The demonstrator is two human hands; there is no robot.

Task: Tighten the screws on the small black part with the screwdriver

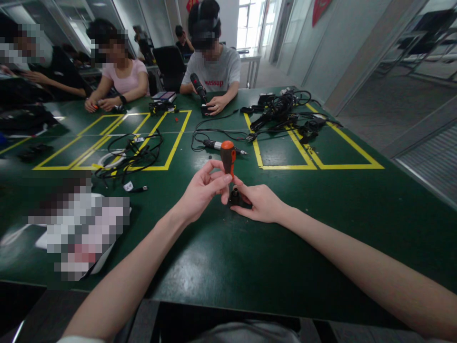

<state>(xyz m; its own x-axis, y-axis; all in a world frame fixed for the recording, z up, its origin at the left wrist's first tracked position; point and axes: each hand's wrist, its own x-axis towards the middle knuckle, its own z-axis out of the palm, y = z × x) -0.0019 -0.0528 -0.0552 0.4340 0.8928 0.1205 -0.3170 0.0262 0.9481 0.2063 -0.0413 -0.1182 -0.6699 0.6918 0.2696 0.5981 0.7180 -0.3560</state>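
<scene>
Between the thumb and fingers of my left hand (207, 188) is a screwdriver (227, 157) with an orange and dark handle, held upright. Its lower end points down at a small black part (234, 196) on the green table; whether the tip touches it is hidden. My right hand (262, 202) grips that black part from the right side, thumb in front and fingers behind. A round metallic opening shows on top of the part. Just beyond my hands lies an electric screwdriver (217, 145) with a black cord.
Black cables (143, 155) lie in a yellow-taped area at left, and a heap of black cables and parts (282, 109) at right. A blurred white packet (96, 238) rests near the left front edge. Across the table (303, 267), a person (214, 66) uses a power driver.
</scene>
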